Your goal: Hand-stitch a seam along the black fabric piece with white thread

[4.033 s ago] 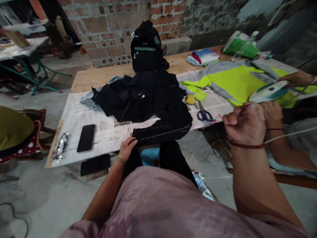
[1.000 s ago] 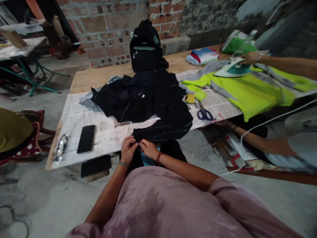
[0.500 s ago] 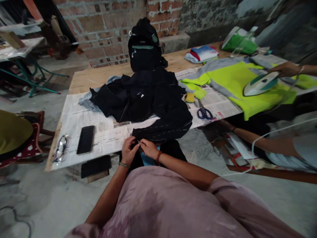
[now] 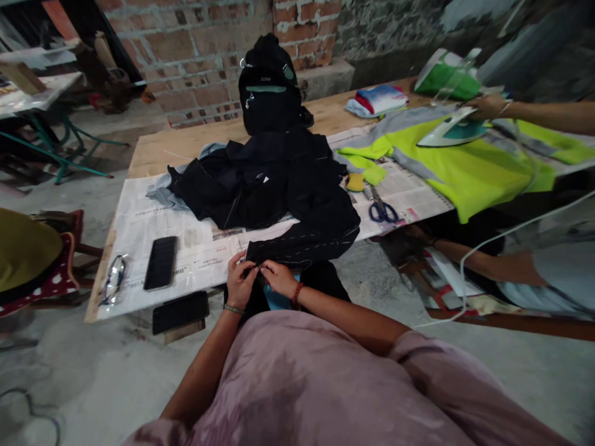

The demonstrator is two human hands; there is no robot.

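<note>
My left hand is closed, its thumb and fingers pinching the near left edge of a black garment that carries rows of white basting stitches. Close beside it, the fingertips of my right hand are pressed together at the same edge. The thin needle between them is hardly visible now. Both hands are just off the table's front edge. The rest of the black cloth lies bunched on the newspaper-covered table.
A phone and glasses lie at left, with another dark phone below the table edge. Scissors lie right of the cloth. A black backpack stands behind. A co-worker's hand holds an iron on a yellow-grey garment.
My fingertips have drawn slightly closer together at the cloth edge, and the thin pale sliver between them no longer shows. The co-worker's iron has slid left and away from me.
</note>
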